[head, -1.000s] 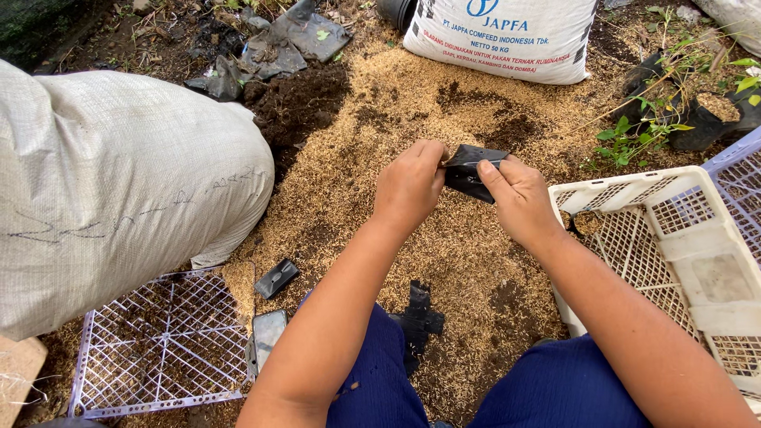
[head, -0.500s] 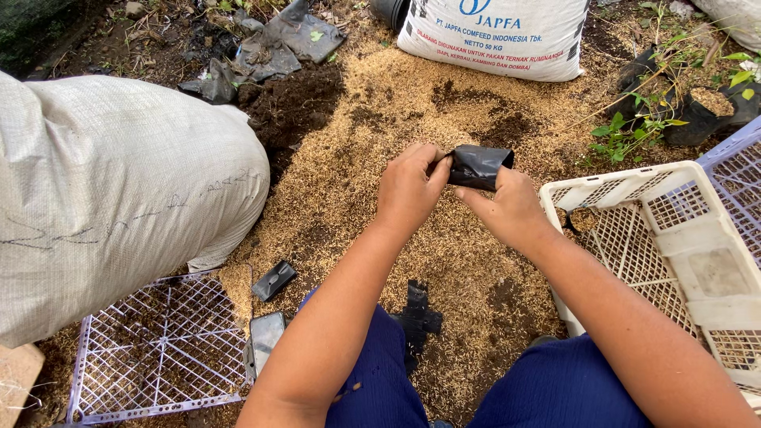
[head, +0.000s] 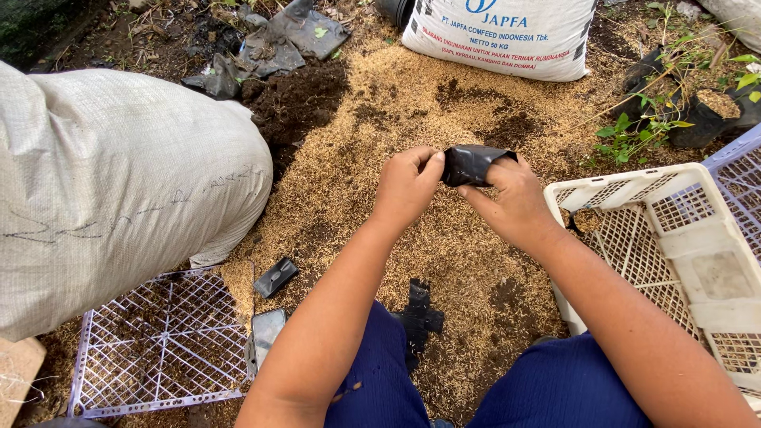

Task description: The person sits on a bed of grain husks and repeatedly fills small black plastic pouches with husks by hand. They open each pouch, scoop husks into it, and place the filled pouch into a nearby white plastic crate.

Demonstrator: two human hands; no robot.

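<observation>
Two hands meet on one small black plastic bag (head: pixel 469 164), which you hold above the ground in the upper middle of the view, over a wide spread of pale husks (head: pixel 396 111). Your left hand (head: pixel 407 187) pinches the bag's left edge, fingers curled together with the thumb pressed against them. Your right hand (head: pixel 514 198) grips the bag from the right and below, fingers closed over its crumpled side. The bag looks folded and creased; you cannot tell whether anything is inside it.

Below your hands, between your knees in blue trousers (head: pixel 555 388), a black scrap of plastic (head: pixel 418 313) lies on the husks. To your right a white plastic crate (head: pixel 682 238) stands just beside your right forearm, with a bit of soil in its near corner. To your left a big grey woven sack (head: pixel 119 190) lies on its side, and a white lattice tray (head: pixel 162 341) rests flat in front of it, with a small black folded bag (head: pixel 276 277) near its corner. Ahead, a white printed sack (head: pixel 503 36) stands at the far edge of the husks, with dark soil (head: pixel 297 99) to its left
</observation>
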